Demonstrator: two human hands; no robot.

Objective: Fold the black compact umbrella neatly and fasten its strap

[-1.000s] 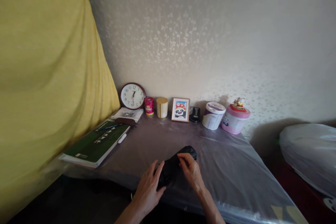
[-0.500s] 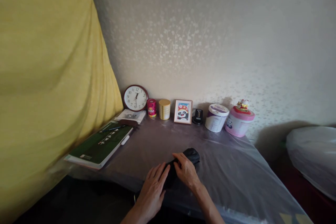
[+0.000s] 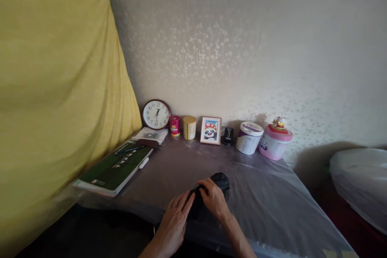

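Observation:
A dark bundle of black cloth that looks like a folded umbrella (image 3: 220, 179) lies slantwise at the near part of the table, its rounded end pointing away to the right. My right hand (image 3: 213, 198) wraps over its middle with bent fingers. On the nearer part rests my left hand (image 3: 175, 217), fingers long and pressed together along the cloth. Both hands cover much of the bundle, and its near end is lost in the dark below them.
A green book (image 3: 116, 167) with a pen and a dark case lies left, beside a yellow curtain (image 3: 60, 88). Along the wall stand a clock (image 3: 156, 114), a pink can (image 3: 174, 125), a yellow can (image 3: 189, 127), a framed panda picture (image 3: 211, 130) and two tubs (image 3: 248, 138).
My right fingers have shifted slightly on the black bundle, and my left hand has moved a little. The whole view has tilted up slightly.

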